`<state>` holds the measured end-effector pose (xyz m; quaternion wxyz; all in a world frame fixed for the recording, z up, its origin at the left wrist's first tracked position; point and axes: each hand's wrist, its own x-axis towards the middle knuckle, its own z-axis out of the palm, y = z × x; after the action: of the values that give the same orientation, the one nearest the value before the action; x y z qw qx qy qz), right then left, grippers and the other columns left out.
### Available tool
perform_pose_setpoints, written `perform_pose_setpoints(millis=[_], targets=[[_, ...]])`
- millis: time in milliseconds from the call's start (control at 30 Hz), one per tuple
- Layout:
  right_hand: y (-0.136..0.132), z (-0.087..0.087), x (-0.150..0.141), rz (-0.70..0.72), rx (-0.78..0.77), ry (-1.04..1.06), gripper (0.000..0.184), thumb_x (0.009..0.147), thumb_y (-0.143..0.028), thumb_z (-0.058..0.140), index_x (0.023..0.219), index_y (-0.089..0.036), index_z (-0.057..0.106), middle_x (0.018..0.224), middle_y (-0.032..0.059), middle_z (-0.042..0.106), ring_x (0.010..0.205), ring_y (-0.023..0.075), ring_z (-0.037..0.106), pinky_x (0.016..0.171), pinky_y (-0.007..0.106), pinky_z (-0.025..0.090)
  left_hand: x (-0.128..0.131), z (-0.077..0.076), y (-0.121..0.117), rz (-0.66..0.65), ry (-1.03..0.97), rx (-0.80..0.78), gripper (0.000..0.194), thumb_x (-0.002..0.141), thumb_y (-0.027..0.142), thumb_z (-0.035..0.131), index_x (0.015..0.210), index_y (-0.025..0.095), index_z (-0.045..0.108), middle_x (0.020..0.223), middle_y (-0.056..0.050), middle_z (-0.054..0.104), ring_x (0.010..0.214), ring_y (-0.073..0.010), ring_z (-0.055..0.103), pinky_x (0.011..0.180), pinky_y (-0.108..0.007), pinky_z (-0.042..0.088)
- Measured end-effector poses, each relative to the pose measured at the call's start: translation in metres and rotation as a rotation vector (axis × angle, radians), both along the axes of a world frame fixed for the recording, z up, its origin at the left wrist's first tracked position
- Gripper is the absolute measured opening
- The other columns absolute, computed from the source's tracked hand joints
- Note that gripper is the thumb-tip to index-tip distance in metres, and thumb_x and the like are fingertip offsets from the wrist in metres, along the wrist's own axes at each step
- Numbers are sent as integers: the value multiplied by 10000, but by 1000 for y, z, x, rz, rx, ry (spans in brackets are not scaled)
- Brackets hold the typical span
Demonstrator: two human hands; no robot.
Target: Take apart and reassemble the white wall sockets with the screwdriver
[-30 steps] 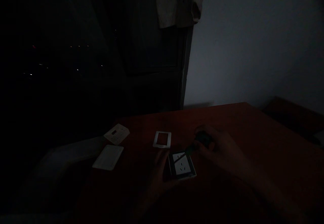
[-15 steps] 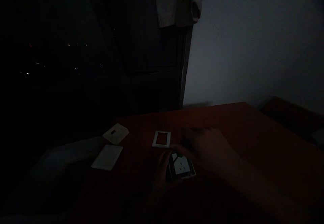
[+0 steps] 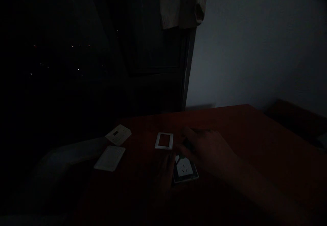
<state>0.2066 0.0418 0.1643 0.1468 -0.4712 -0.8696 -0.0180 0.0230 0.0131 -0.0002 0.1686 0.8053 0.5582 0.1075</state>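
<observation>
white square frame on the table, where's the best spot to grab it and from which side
I'd pinch the left bar of the white frame, coming from above and the left. It lies flat on the table, and its open middle should leave room to close across that bar. The right grip and the socket crowd its right and near-right.

Right hand (image 3: 206, 147) shifts left, over socket's (image 3: 185, 167) far edge.
Tool (image 3: 182, 156) tilts steeper; left hand (image 3: 165, 173) fingers now cover socket's left edge.

My remote view is dim: grey wall (image 3: 255, 49) behind the reddish table (image 3: 237, 127); dark window (image 3: 63, 57) beyond the table's left side.
</observation>
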Motion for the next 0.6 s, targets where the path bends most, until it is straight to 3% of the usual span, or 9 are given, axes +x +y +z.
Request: perform_pose_setpoints(millis=[133, 333, 600], targets=[[0, -1, -1, -17, -3, 3, 194, 903, -366, 487, 987, -198, 533, 780, 34, 714, 605, 184, 654, 487, 271, 198, 0, -1, 0, -7, 46, 105, 939, 716, 644, 634, 1469, 224, 262, 1485, -157, 361, 1336, -424, 317, 1059, -616, 267], [1, -3, 2, -20, -18, -4, 209, 914, -380, 466, 997, -197, 525, 799, 39, 717, 623, 195, 666, 485, 276, 195, -12, -11, -2, -32, 57, 143, 969, 715, 634, 641, 1486, 237, 209, 1513, -147, 316, 1345, -406, 305, 1073, -593, 249], [0, -1, 5, -22, -34, -15, 199, 925, -366, 459, 1023, -205, 523, 822, 37, 723, 631, 184, 668, 488, 281, 229, -35, -7, -7, 13, 99, 201, 947, 710, 617, 656, 1474, 223, 259, 1523, -144, 304, 1375, -419, 249, 1081, -596, 225]])
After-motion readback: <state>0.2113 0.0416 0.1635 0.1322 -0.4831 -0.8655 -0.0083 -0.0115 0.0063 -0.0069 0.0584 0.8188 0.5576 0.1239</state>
